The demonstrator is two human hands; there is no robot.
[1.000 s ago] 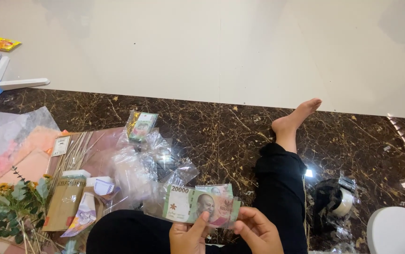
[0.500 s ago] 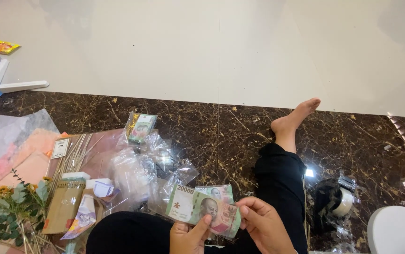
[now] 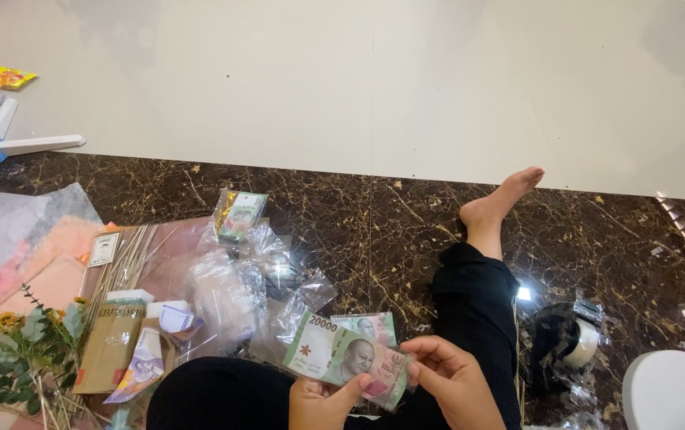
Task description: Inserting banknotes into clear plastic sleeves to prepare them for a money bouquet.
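Sitting on a dark marble floor, a person pinched a green banknote (image 3: pixel 348 360) flat above the lap, left hand (image 3: pixel 322 404) and right hand (image 3: pixel 447 381) each clamped on an edge, with clear plastic sleeves (image 3: pixel 259 291) heaped just beside for easy reach.

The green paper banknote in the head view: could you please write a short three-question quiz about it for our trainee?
1. True or false: both the left hand and the right hand touch the green paper banknote.
2. What lies on the dark marble floor right of the black-trousered leg? A) roll of clear tape B) scissors C) red cup
3. Which side of the person holds the green leafy sprigs with yellow flowers?

Key: 1 true; 2 A, the roll of clear tape; 3 left.
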